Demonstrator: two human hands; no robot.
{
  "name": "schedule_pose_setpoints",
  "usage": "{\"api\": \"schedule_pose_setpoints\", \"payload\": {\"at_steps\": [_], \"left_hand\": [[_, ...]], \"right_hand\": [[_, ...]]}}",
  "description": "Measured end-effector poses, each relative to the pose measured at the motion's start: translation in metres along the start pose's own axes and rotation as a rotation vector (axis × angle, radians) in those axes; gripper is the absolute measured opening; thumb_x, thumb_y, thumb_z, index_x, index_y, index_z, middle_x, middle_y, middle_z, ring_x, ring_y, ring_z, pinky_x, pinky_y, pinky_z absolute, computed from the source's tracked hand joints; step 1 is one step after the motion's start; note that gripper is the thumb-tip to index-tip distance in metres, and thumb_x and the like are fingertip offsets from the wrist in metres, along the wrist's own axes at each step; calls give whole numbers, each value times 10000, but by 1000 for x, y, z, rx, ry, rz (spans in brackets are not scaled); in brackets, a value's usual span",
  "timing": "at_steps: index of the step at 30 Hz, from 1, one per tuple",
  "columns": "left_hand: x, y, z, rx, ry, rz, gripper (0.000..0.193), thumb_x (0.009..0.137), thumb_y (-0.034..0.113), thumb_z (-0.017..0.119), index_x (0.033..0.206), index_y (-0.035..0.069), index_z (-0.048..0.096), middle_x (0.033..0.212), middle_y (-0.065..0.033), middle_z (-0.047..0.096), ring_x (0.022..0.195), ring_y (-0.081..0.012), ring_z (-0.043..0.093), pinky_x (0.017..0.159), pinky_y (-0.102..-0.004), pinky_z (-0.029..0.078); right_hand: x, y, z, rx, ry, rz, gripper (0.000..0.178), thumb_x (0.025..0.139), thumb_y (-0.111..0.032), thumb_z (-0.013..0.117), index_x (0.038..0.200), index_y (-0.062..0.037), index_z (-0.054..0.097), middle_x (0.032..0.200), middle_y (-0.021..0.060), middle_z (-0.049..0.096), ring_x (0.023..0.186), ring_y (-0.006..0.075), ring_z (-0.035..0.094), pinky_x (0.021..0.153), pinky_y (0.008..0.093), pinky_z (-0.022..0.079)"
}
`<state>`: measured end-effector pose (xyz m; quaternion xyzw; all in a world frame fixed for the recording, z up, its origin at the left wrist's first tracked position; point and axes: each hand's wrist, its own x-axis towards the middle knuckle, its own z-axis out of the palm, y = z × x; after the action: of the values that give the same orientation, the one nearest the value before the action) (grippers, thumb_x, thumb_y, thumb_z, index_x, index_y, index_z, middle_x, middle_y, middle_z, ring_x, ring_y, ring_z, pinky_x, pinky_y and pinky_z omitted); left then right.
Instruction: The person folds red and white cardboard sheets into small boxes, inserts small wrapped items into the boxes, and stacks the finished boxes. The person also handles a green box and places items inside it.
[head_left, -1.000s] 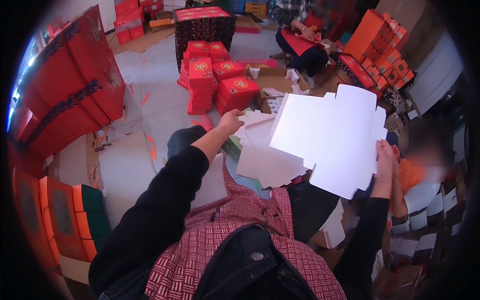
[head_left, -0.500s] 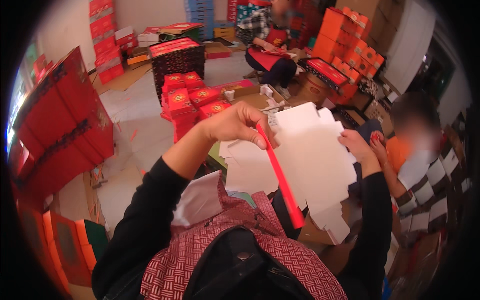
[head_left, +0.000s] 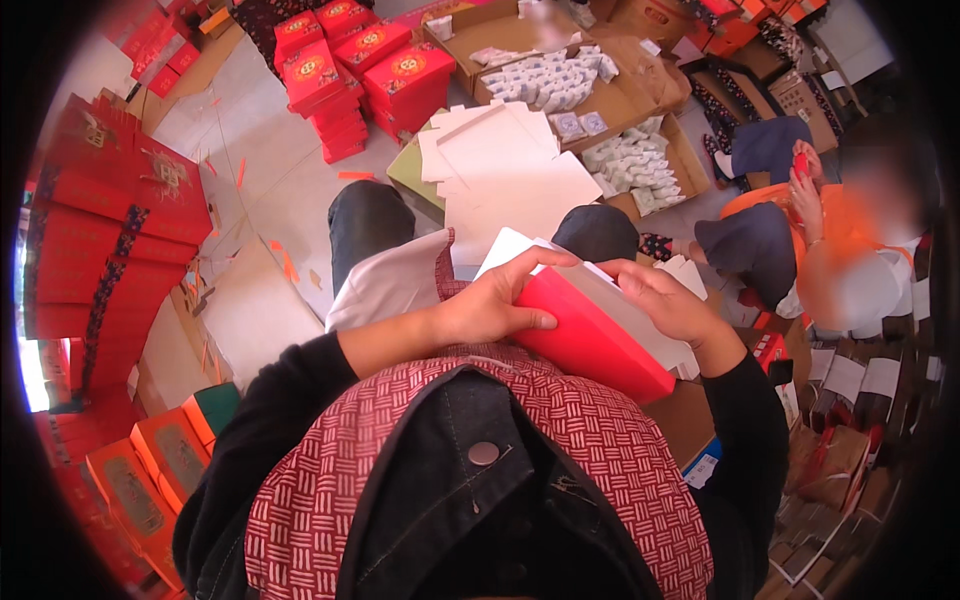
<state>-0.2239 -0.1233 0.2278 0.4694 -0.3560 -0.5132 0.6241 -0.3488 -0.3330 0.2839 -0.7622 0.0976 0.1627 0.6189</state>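
Observation:
A cardboard box blank, red outside and white inside [head_left: 590, 330], is partly folded up in front of my lap. My left hand [head_left: 497, 300] closes on its left end, thumb against the red face and fingers reaching over the upper edge. At the other end my right hand [head_left: 668, 302] grips the white part, its thumb near the fold and the other fingers largely hidden behind. More flat white blanks [head_left: 510, 165] lie in a pile just beyond my knees.
Open cartons of small white wrapped packets [head_left: 555, 78] stand ahead. Red gift boxes [head_left: 405, 75] are stacked behind the pile, and tall red boxes [head_left: 110, 240] at left. Orange boxes [head_left: 130, 490] sit lower left. A co-worker in orange [head_left: 770, 205] sits close at right, hands around something red.
The blank was held out flat, red side mostly hidden; now it is lower, nearer my body, bent up with its red face showing. Both hands came closer together. My view tilted down.

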Motion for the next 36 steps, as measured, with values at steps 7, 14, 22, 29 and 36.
{"api": "schedule_pose_setpoints", "payload": {"at_steps": [7,14,22,29,36], "left_hand": [[20,-17,-13,-48,48,-70,367,800,-61,609,1129,31,476,1068,-62,567,1018,-128,535,897,-278,435],[20,-21,-19,58,176,-99,300,766,33,677,1019,28,516,934,-75,588,905,-144,556,826,-272,453],[10,-19,-20,91,234,-86,322,755,56,689,1040,29,542,965,-116,595,919,-188,574,832,-290,464],[4,-18,-23,108,246,-97,318,754,64,690,1034,28,542,967,-132,599,915,-210,582,823,-304,475],[0,-18,-25,174,213,-54,341,797,-1,655,1093,8,486,980,-67,597,935,-126,560,829,-261,463]], "right_hand": [[35,-4,-9,-106,-77,99,273,948,-232,474,1062,4,553,918,51,603,861,100,544,775,260,444],[35,-11,-1,131,-70,199,412,929,-232,508,1256,16,476,1101,139,599,1008,134,553,865,266,435],[41,-10,17,-137,-39,99,443,931,-222,498,1297,21,441,1144,148,592,1021,164,567,878,277,432],[51,-18,19,-364,-44,36,424,919,-210,502,1263,35,465,1057,207,616,962,253,612,836,310,458],[54,-16,22,-390,-39,-26,406,919,-210,483,1244,33,486,1066,230,608,976,314,614,837,325,463]]}}
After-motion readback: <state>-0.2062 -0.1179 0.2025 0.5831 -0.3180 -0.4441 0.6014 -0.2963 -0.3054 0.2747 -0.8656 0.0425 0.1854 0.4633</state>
